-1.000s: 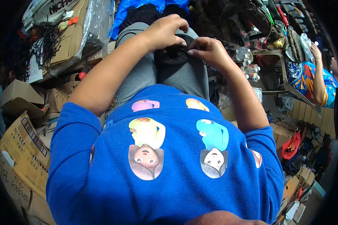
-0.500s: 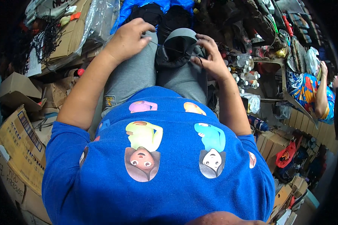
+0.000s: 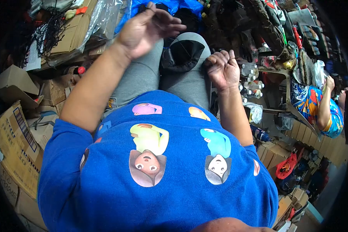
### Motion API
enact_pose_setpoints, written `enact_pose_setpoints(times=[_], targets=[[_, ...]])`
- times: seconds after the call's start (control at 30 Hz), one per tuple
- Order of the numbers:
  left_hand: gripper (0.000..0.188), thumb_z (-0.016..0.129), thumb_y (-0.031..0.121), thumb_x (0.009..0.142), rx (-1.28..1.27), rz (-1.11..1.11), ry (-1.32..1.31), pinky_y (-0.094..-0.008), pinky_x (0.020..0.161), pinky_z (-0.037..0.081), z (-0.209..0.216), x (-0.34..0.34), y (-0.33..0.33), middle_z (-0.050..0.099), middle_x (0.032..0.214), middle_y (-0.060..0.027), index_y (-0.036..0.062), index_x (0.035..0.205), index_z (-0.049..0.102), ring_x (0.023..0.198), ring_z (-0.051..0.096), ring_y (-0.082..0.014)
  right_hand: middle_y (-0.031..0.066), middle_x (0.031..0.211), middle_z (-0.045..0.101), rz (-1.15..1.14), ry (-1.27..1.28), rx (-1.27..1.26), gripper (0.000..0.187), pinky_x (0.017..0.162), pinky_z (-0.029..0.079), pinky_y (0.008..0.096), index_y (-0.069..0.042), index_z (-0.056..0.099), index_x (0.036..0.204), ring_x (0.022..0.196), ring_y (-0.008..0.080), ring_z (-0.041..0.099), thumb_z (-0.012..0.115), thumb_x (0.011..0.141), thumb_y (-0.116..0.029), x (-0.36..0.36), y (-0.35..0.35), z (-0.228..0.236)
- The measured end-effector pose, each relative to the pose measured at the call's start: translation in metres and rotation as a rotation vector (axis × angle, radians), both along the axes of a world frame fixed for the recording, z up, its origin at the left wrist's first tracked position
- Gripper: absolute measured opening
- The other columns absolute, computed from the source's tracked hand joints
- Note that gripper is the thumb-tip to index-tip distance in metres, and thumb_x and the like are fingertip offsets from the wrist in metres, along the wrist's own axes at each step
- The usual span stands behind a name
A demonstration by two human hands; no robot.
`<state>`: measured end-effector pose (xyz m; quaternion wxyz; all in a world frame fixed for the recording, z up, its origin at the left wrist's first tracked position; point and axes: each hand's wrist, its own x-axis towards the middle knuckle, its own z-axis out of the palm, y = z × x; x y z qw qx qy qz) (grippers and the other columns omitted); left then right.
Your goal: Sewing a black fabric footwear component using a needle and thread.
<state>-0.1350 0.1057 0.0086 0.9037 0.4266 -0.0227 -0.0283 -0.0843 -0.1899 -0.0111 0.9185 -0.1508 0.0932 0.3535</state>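
Observation:
On my lap, between my thighs, rests a black hollow piece [image 3: 179, 65] with a smooth grey band [image 3: 195, 37] curving round its far edge. It resembles a shoe upper, but its exact kind is unclear. My left hand [image 3: 147, 33] is raised above my left thigh, apart from the piece, fingers stretched out and somewhat blurred. Just right of the piece, my right hand [image 3: 224, 71] is lifted with its fingers curled in. Whatever they may hold is too small to make out.
Cardboard boxes [image 3: 17, 87] and tangled black cords [image 3: 50, 38] lie to the left. Several small bottles [image 3: 253, 85] stand right of my knee. A person in a colourful shirt [image 3: 317, 104] is at the far right. Blue plastic sheeting [image 3: 189, 4] lies beyond my knees.
Both hands have come away from the black piece, where a dark thread ran between them. My left hand has risen and turned over; my right has drawn back and curled its fingers.

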Motion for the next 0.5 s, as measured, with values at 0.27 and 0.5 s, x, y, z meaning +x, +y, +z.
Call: enact_pose_setpoints(times=[0.27,0.5], targets=[[0.03,0.043,0.031,0.096,-0.036,0.019,0.383,-0.0346,0.071,0.045,-0.003,0.022,0.008,0.057,0.076,-0.0042,0.0074,0.082,0.056,0.058,0.045,-0.0144,0.0013,0.058,0.039,-0.006,-0.181,-0.482,0.041,0.069,0.041,0.0375,-0.011,0.045,0.066,0.052,0.0157,0.039,0.045,0.094,-0.04,-0.03,-0.029,0.006],[0.048,0.066,0.01,0.078,1.048,0.228,-0.016,-0.0256,0.081,0.047,0.027,-0.02,0.1,0.057,0.115,-0.0071,0.0072,0.124,0.052,0.096,0.057,-0.0137,0.0093,0.112,0.058,0.318,-0.786,-1.359,0.062,0.082,0.045,0.0278,-0.006,0.042,0.134,0.096,0.0154,0.057,0.069,0.079,-0.015,0.002,-0.111,0.017]])
